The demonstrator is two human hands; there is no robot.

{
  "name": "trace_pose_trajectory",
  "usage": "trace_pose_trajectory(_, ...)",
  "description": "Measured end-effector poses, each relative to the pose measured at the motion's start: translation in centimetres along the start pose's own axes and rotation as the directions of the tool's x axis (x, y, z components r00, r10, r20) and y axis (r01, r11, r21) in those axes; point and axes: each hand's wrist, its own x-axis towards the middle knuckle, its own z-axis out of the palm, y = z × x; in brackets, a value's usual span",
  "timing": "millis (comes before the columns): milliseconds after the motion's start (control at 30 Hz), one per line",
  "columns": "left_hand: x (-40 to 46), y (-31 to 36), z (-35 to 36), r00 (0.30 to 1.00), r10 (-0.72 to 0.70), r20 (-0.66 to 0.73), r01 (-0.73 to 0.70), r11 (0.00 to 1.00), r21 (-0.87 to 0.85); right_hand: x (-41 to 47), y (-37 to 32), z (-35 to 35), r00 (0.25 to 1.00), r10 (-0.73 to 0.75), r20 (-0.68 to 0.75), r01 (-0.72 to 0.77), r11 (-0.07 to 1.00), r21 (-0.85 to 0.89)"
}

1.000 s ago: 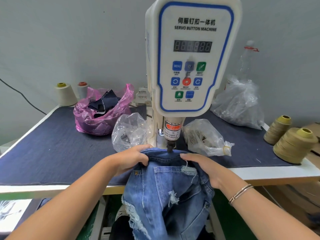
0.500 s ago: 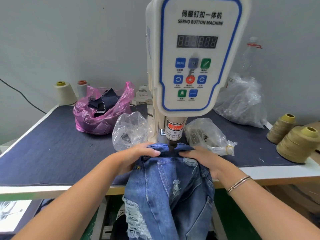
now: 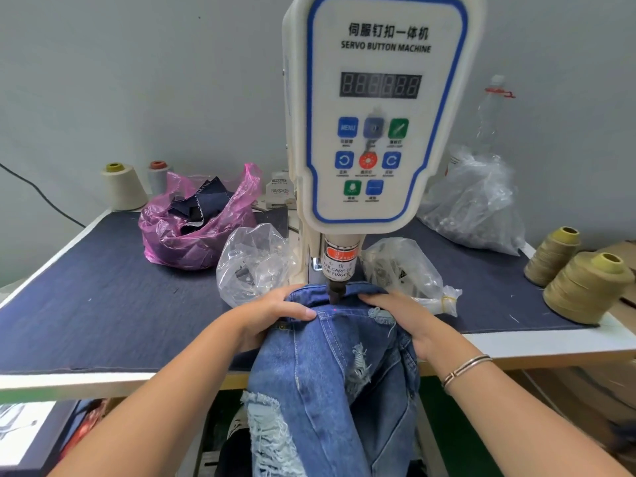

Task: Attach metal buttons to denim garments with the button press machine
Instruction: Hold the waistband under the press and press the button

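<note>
Grey wall behind, dark cloth-covered bench [image 3: 103,304] in front of it, servo button machine [image 3: 378,115] standing at its middle. Denim garment [image 3: 330,366] draped over the bench edge, waistband tucked under the punch [image 3: 335,294]. Left hand [image 3: 272,311] curled over the band's left side, gripping it; right hand [image 3: 395,311] flatter, fingers pressing the denim down on the right. Both sit just beside the punch, so a stroke now could catch a fingertip if either creeps inward; slack or a fold in the band would likely set the button crooked. Whether a button is loaded, cannot tell. Pink bag [image 3: 196,228] holds dark fabric scraps. Clear bag [image 3: 254,266] left of the machine and clear bag [image 3: 406,270] right of it hold small metal-looking pieces; larger clear bag [image 3: 475,208] behind, contents unclear. Thread cones [image 3: 585,284] at right.
</note>
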Motion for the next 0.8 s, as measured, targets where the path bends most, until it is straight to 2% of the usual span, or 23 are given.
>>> trace_pose_trajectory(133, 0.5, -0.3, -0.2, 1.0, 0.011, -0.003, -0.011, 0.999, -0.031, -0.1, -0.1, 0.1, 1.0, -0.005, 0.002, 0.005, 1.0, 0.006)
trace_pose_trajectory(233, 0.7, -0.6, -0.2, 1.0, 0.031, -0.007, -0.031, 0.997, -0.07, -0.5, -0.4, -0.3, 0.996, 0.03, 0.079, -0.03, 1.0, 0.006)
trace_pose_trajectory(333, 0.9, -0.9, 0.0, 0.998, 0.055, -0.035, -0.059, 0.991, -0.117, -0.9, -0.8, -0.5, 0.988, 0.067, 0.136, -0.053, 0.993, -0.11)
trace_pose_trajectory(500, 1.0, -1.1, 0.1, 0.996, 0.081, -0.028, -0.084, 0.984, -0.158, -0.7, -0.9, -0.7, 0.991, 0.038, 0.126, 0.0, 0.956, -0.293)
trace_pose_trajectory(633, 1.0, -1.3, 0.3, 0.995, 0.102, 0.005, -0.099, 0.976, -0.193, -0.6, -0.5, -1.1, 0.988, 0.01, 0.152, 0.021, 0.98, -0.2)
trace_pose_trajectory(800, 1.0, -1.6, 0.3, 0.993, 0.116, -0.023, -0.119, 0.967, -0.225, -0.5, -0.2, -1.1, 0.976, -0.017, 0.218, 0.04, 0.994, -0.104)
